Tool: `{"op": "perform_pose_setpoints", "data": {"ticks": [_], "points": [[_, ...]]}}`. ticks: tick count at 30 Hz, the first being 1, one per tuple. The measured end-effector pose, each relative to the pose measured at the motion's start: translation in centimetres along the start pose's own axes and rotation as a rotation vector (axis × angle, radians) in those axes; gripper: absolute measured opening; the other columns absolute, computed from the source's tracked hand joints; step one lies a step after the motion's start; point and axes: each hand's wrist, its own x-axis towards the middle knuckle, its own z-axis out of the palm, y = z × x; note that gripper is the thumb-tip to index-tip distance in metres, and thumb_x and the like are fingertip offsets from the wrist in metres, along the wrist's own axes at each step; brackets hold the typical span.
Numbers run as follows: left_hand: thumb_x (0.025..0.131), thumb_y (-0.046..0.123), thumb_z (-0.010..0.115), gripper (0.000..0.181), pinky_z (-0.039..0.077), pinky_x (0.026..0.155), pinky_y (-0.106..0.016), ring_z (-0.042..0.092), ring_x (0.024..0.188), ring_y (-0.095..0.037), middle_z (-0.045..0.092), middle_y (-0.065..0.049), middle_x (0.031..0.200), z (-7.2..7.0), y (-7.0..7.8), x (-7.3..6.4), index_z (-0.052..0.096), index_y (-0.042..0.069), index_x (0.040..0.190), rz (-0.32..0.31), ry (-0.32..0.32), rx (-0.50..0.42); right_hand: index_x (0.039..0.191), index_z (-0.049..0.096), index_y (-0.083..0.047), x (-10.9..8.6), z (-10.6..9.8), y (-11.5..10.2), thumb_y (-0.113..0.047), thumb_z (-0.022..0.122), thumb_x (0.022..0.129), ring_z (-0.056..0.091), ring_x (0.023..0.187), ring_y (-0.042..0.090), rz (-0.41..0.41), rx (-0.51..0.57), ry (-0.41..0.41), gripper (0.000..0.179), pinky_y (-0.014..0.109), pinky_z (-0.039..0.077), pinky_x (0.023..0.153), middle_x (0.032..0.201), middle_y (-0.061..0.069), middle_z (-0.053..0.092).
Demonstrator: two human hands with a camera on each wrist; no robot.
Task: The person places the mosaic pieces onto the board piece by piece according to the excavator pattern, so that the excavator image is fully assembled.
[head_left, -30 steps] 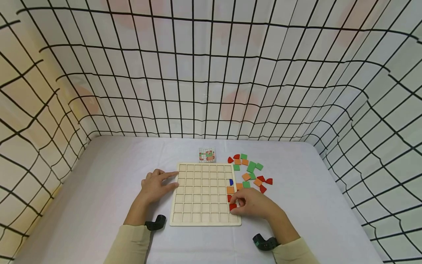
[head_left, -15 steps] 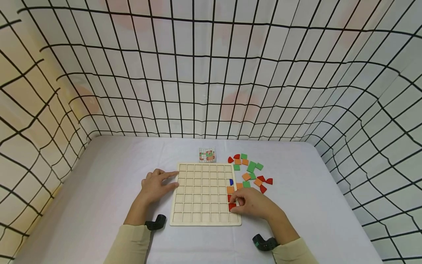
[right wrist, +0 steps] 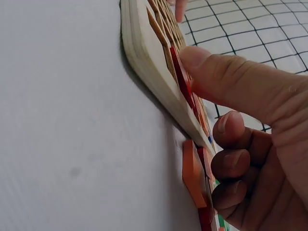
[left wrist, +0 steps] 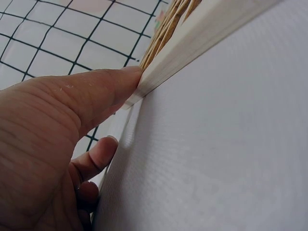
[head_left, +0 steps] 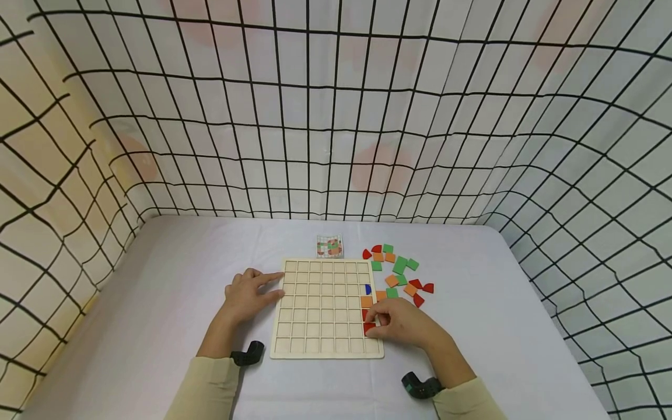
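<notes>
A wooden grid board point(head_left: 320, 309) lies on the white cloth. At its right column, my right hand point(head_left: 401, 322) pinches a red tile point(head_left: 369, 330). The right wrist view shows the thumb point(right wrist: 216, 70) pressed to the tile's upper face, and the tile sits tilted in its cell; the index fingertip is hidden there. Above it in the same column are another red tile point(head_left: 364, 315), an orange tile point(head_left: 366, 301) and a small blue piece point(head_left: 368, 289). My left hand point(head_left: 249, 296) rests at the board's left edge, thumb and index finger extended against the rim.
Loose green tiles point(head_left: 400, 265), orange tiles point(head_left: 391, 281) and red quarter-round pieces point(head_left: 429, 288) lie right of the board, some close to my right hand. A small patterned card point(head_left: 329, 247) stands behind the board. Black wire mesh point(head_left: 336, 146) encloses the table's back and sides.
The red tile under my right fingers has shifted slightly left and up, further into its cell. My left hand has stayed in place.
</notes>
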Motion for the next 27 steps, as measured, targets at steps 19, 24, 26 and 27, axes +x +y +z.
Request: {"op": "perform_pose_setpoints", "data": {"ticks": [19,24,26,27], "points": [[0.092,0.045,0.071,0.049,0.03,0.08,-0.046,0.045,0.098,-0.026,0.057,-0.012,0.123,0.1,0.1,0.0,0.066,0.03,0.138,-0.008,-0.004,-0.002,0.106,0.072,-0.014,-0.9,-2.9,5.4,-0.03,0.077,0.09,0.052,0.081,0.02,0.348,-0.043,0.379,0.023,0.031,0.042,0.066,0.08,0.002,0.056],[0.092,0.044,0.072,0.048,0.03,0.08,-0.046,0.045,0.098,-0.026,0.057,-0.012,0.122,0.0,0.0,0.0,0.066,0.03,0.138,-0.004,0.0,-0.006,0.109,0.071,-0.013,-1.0,-3.2,6.4,-0.032,0.078,0.09,0.051,0.082,0.022,0.417,-0.013,0.404,0.027,0.031,0.04,0.064,0.081,0.004,0.054],[0.092,0.045,0.072,0.048,0.03,0.08,-0.045,0.045,0.098,-0.026,0.057,-0.011,0.122,0.0,0.0,0.0,0.066,0.03,0.138,-0.002,0.002,-0.007,0.108,0.071,-0.014,-1.0,-3.3,6.5,-0.032,0.078,0.089,0.051,0.082,0.021,0.436,-0.006,0.409,0.027,0.031,0.04,0.065,0.081,0.004,0.054],[0.092,0.045,0.072,0.048,0.03,0.08,-0.045,0.045,0.098,-0.025,0.057,-0.011,0.122,0.0,0.0,0.0,0.066,0.03,0.138,-0.002,0.003,-0.008,0.107,0.071,-0.014,-1.0,-3.3,6.6,-0.032,0.078,0.089,0.051,0.082,0.022,0.44,-0.005,0.411,0.026,0.031,0.04,0.065,0.081,0.004,0.054]]}}
